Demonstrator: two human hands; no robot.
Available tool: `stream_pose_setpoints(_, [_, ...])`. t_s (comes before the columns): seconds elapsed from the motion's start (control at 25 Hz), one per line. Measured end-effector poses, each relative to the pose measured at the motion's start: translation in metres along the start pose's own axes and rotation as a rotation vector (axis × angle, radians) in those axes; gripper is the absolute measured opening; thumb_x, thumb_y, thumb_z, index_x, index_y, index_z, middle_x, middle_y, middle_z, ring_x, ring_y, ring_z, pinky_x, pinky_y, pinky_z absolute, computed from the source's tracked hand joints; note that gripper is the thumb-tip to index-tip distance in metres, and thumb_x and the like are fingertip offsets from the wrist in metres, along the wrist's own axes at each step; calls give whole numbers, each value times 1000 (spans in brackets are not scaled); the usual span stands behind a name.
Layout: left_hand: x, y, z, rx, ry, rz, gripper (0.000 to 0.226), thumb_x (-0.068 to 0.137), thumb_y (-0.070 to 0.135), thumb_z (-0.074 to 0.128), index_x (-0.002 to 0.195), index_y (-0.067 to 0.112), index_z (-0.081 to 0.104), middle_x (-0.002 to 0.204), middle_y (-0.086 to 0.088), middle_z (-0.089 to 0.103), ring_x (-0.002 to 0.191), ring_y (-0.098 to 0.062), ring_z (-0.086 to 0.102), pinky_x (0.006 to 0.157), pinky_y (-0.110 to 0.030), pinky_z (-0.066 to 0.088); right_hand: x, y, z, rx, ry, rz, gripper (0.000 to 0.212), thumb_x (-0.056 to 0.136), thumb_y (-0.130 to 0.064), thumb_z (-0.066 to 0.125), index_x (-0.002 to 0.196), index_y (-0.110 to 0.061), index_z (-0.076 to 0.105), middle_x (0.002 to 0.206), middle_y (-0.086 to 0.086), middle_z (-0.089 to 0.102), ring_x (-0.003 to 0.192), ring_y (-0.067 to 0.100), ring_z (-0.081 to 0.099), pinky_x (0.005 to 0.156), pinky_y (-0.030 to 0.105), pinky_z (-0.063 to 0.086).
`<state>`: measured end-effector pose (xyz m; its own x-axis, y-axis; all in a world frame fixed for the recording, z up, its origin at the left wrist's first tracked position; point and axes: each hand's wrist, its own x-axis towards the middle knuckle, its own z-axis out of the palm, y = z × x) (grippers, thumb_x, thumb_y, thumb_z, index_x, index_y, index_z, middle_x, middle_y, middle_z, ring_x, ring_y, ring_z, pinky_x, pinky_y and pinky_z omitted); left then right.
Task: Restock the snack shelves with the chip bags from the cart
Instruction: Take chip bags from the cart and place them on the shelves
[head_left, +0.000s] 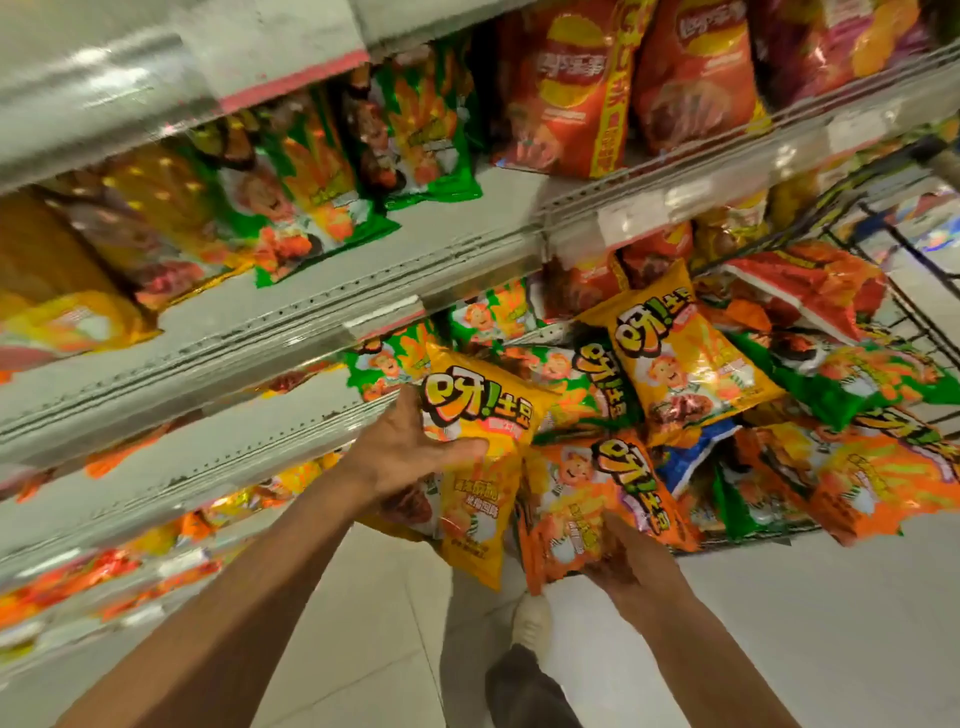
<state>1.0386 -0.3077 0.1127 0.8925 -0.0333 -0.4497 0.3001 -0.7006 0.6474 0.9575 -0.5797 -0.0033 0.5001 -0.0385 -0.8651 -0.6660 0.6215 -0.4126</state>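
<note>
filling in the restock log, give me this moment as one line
left hand: holds yellow bag | right hand: holds orange bag | cart: bags piled | shelves: part stocked

We see grey metal shelves (332, 291) bearing green bags (322, 202) and red bags (566, 88) upright in rows, and beside them a wire cart (904, 291) heaped with orange, yellow and green bags (841, 384).
</note>
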Motion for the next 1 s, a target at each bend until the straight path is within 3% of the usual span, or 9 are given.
stream_pose_setpoints(0.04, [-12, -9, -2, -42, 9, -3, 98, 62, 76, 77, 139, 32, 35, 133, 9, 56, 119, -19, 60, 100, -39, 48, -6, 3, -3, -29, -34, -21, 42, 95, -8, 62, 134, -23, 54, 126, 14, 66, 112, 38, 63, 92, 58, 51])
stream_pose_setpoints(0.12, [-41, -29, -8, -99, 89, -6, 83, 65, 69, 81, 128, 38, 38, 126, 16, 57, 114, -13, 62, 87, -23, 47, -22, 13, -5, -152, -92, -101, 37, 94, -9, 63, 128, -25, 59, 120, 10, 71, 105, 32, 68, 83, 51, 54])
stream_pose_setpoints(0.24, [-96, -64, -17, -186, 282, 71, 63, 66, 53, 89, 111, 47, 44, 112, 28, 56, 103, 12, 57, 74, -3, 40, -59, 33, 4, -402, -213, -315, 32, 94, -9, 64, 116, -32, 66, 112, 0, 77, 93, 20, 75, 69, 36, 59])
stream_pose_setpoints(0.4, [-186, -123, -21, -269, 463, 92, 80, 66, 49, 91, 130, 34, 45, 129, 11, 59, 120, -9, 56, 99, -32, 47, -113, 73, 23, -613, -351, -581, 29, 94, -8, 65, 117, -26, 67, 109, -2, 76, 102, 26, 69, 75, 36, 57])
stream_pose_setpoints(0.52, [-268, -172, -16, -340, 602, 86, 80, 67, 49, 90, 131, 31, 44, 127, 10, 57, 115, -6, 55, 94, -26, 44, -156, 114, 40, -693, -459, -647, 31, 94, -17, 68, 123, -24, 66, 117, 4, 74, 107, 26, 69, 89, 43, 56])
stream_pose_setpoints(0.68, [-379, -227, -11, -437, 794, 39, 71, 67, 47, 90, 121, 38, 44, 117, 23, 59, 104, 18, 56, 86, -17, 45, -210, 177, 62, -769, -606, -644, 34, 84, -30, 76, 118, -30, 71, 116, -3, 76, 104, 17, 72, 83, 36, 60])
stream_pose_setpoints(0.8, [-446, -255, -14, -549, 864, 18, 73, 69, 44, 89, 128, 33, 46, 131, 4, 63, 121, -12, 61, 104, -47, 49, -236, 222, 78, -871, -707, -637, 22, 95, -16, 67, 116, -24, 70, 112, -3, 76, 103, 16, 71, 87, 37, 57])
stream_pose_setpoints(0.92, [-496, -275, -12, -629, 931, 6, 69, 65, 48, 87, 122, 41, 48, 130, 2, 64, 120, -18, 63, 103, -55, 50, -261, 256, 90, -985, -773, -653, 32, 95, -7, 62, 90, -37, 74, 80, -16, 75, 75, -2, 68, 66, 17, 53])
stream_pose_setpoints(1.0, [-522, -287, -7, -663, 973, -31, 69, 61, 50, 87, 118, 42, 49, 127, 3, 65, 116, -16, 65, 101, -55, 52, -274, 275, 94, -1072, -805, -628, 23, 91, -12, 63, 93, -32, 74, 86, -8, 77, 81, 9, 73, 71, 28, 58])
